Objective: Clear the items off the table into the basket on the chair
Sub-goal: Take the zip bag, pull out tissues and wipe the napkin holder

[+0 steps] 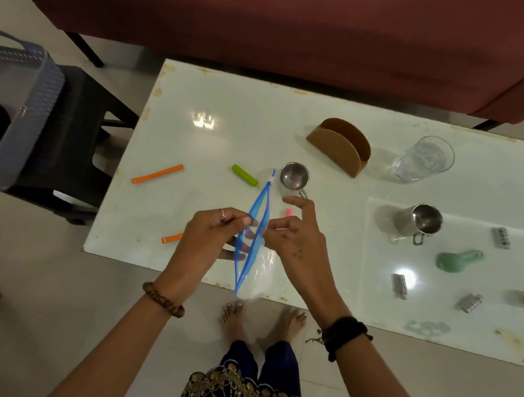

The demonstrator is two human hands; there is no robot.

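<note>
Holding a clear zip bag (254, 246) over the near edge of the table (210, 105), head view: the left hand (210, 237) pinches one blue lip of the mouth and the right hand (296, 241) pinches the other, index finger lifted, so the mouth gapes in a narrow slit. The bag's long axis runs from the zipper pull, up by the steel cup (294, 176), down toward the person. The basket (19, 97) sits on the chair (74, 139) well off to the left, so the left hand is probably nearer for the carry.
</note>
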